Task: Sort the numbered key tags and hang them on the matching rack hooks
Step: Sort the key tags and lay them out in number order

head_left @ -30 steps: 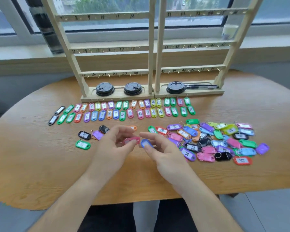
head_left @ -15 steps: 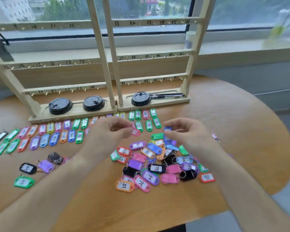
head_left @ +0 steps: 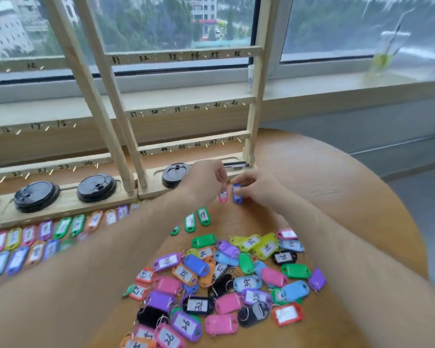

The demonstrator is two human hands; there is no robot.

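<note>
Both hands have moved across the counter point(head_left: 337, 187) to the front of the rack point(head_left: 251, 136) base, where the left hand point(head_left: 206, 179) pinches a pink tag point(head_left: 223, 196) and the right hand point(head_left: 258, 188) a blue tag point(head_left: 236, 193), both hanging upright, equally near the rack's lowest hooks above.

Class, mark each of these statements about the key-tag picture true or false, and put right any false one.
1. The left hand pinches a pink tag. True.
2. The right hand holds a green tag. False: it holds a blue tag.
3. Several tags already hang on the rack. False: no tag hangs on any part of it in view.
4. Three stacks of black lids sit at the foot of the rack. True.
5. The mixed pile lies on the table, nearer the person than both hands. True.
</note>
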